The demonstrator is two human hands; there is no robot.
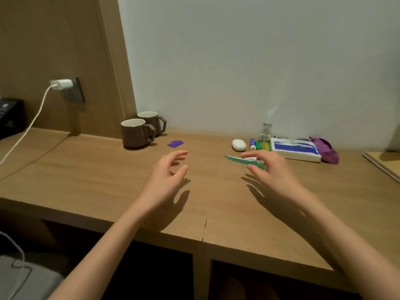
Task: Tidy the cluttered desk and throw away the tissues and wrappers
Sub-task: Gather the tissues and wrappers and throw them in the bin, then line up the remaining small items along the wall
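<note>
Green clip [234, 159] partly behind R hand [275, 172]; notebook [381, 161] mostly off R edge.

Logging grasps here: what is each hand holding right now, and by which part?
The right hand pinches a teal clip-like thing at its right end; the left hand holds nothing.

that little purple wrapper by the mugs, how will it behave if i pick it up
The purple wrapper lies flat and thin on the smooth desk, so it is probably very light and may slide under a fingertip before lifting. It looks like film or foil, so likely floppy rather than stiff. Flat as it is, it should not roll.
</note>
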